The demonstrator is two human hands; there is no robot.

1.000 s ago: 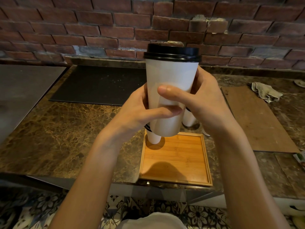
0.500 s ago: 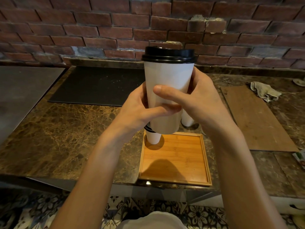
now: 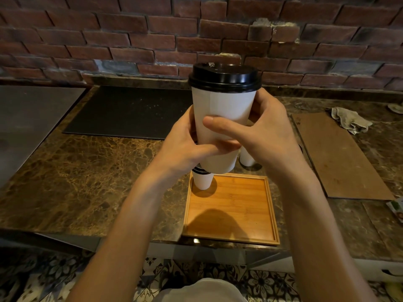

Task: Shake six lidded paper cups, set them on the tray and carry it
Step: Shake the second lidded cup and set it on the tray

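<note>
Above the far edge of the wooden tray [image 3: 239, 192], the left hand [image 3: 185, 147] and right hand [image 3: 270, 131] hold one lidded paper cup [image 3: 224, 110] upright in the air, fingers wrapped round its lower wall. Shaking appears to be the step in hand. Next it should go down past the low rim, beside the second cup [image 3: 201, 182] standing in the tray's far left corner; the near and right parts lie bare.

No word, brand or number can be read. The white paper cup [image 3: 224, 105] is blank above and between the fingers [image 3: 220, 127] of the left hand [image 3: 185, 142] and right hand [image 3: 270, 131]; the printed packet [image 3: 397, 209] far right of them is too small to read.
</note>
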